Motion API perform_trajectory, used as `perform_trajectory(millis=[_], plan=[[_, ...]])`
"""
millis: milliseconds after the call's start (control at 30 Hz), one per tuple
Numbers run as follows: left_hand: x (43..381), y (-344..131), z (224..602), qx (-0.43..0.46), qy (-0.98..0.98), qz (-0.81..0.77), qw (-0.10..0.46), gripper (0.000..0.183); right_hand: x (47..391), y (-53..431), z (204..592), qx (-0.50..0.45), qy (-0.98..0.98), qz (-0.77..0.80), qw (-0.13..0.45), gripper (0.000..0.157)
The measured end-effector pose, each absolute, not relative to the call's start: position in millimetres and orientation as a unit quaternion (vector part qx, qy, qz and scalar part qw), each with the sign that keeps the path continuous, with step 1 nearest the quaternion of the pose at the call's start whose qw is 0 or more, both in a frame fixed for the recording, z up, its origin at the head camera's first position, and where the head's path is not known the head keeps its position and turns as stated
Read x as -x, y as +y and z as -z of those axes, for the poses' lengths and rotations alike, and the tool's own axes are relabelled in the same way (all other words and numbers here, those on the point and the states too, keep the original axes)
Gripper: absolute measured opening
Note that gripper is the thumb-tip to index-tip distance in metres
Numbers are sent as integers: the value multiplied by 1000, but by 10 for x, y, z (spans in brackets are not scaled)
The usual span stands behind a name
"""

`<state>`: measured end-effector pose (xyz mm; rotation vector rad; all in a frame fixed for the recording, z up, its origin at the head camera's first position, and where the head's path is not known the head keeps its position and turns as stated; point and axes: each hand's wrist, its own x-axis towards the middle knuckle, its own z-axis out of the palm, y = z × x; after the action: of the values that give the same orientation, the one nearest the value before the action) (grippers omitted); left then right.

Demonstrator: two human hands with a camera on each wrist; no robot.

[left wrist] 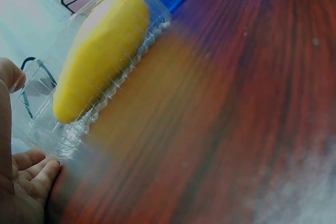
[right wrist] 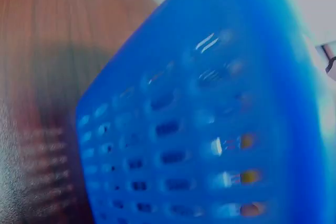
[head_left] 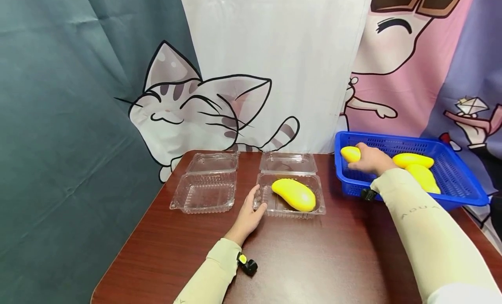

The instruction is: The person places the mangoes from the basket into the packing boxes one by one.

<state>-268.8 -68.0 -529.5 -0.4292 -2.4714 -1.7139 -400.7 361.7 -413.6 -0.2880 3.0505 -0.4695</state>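
A yellow mango (head_left: pixel 295 195) lies in the right-hand clear plastic clamshell box (head_left: pixel 320 208), whose lid stands folded back. My left hand (head_left: pixel 248 214) is at that box's left side, fingers fairly straight and touching its corner; the left wrist view shows the fingertips (left wrist: pixel 48 174) right at the corner. Inside the blue basket (head_left: pixel 466 173), my right hand (head_left: pixel 370 159) grips another mango (head_left: pixel 350 154) by its right end. In the right wrist view the basket's slotted wall (right wrist: pixel 173 103) hides that hand.
A second clear clamshell box (head_left: pixel 204 197), lid folded back, stands on the left of the brown table (head_left: pixel 313 260). More mangoes (head_left: pixel 423 177) lie at the right in the basket. Behind the table hangs a curtain (head_left: pixel 282 55) printed with cartoon figures.
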Motion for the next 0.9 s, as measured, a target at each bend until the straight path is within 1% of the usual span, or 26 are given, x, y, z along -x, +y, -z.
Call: perform_trajectory(millis=[133, 333, 500, 733, 900], plan=[[2681, -680, 5281, 144, -811, 564, 52, 66, 3962, 3517, 3992, 79, 986, 149, -1, 90], [2667, -690, 5257, 142, -812, 564, 54, 67, 3835, 3223, 3780, 70, 982, 170, -52, 90], [2669, -698, 5259, 145, -811, 564, 57, 66, 3737, 2927, 3700, 82, 976, 181, -88, 82], [2671, -688, 5274, 147, -808, 568, 56, 67, 3617, 2419, 3716, 128, 968, 188, -103, 74], [2671, -672, 5287, 144, -807, 571, 52, 66, 3463, 2035, 3737, 172, 958, 211, -92, 66]])
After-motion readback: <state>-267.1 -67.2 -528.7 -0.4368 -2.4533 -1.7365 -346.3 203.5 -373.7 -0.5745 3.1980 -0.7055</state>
